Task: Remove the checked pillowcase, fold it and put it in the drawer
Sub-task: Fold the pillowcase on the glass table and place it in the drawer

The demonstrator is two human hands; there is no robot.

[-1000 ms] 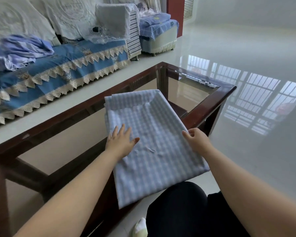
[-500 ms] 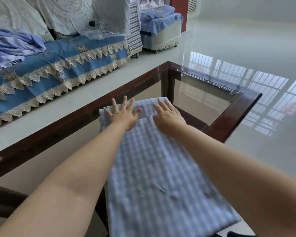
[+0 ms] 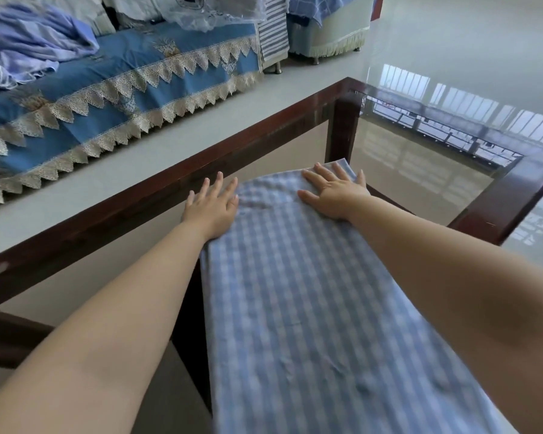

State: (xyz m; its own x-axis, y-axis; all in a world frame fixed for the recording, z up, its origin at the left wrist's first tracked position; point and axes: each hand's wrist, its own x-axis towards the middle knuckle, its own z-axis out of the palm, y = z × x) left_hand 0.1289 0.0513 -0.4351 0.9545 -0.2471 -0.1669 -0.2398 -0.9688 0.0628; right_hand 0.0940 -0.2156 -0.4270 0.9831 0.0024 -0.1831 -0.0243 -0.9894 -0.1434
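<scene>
**Folding step: smoothing the far end of the pillowcase**

We see the checked pillowcase [image 3: 295, 292] off its pillow and lying as a long folded strip on the glass-topped coffee table [image 3: 496, 195], running from the near edge toward the far end. It sits partly over the dark wooden frame and partly over the glass.

Left hand [image 3: 212, 205]: flat, fingers straight and spread, palm on the far left corner of the strip, fingertips reaching past the cloth edge onto the table. Gripping nothing. Right hand [image 3: 334, 191]: flat as well, fingers extended, pressing the far right corner of the cloth. Gripping nothing.

We judge the step as mid-fold: removal is done, the cloth is folded lengthwise at least once, and both palms are flattening the far end. Small wrinkles show near the close end of the strip.

Next move, as we read it: take hold of one short end with both hands, bring it over to meet the other end, keep the edges aligned, then press flat again. The strip looks too long for storing as it is, so one or more cross folds are probably needed.

No drawer visible in this view, so we cannot tell where the put-away target is. Behind the table is a sofa with a blue lace-trimmed cover [image 3: 132, 89] and loose lilac bedding [image 3: 29, 42] on it.
</scene>
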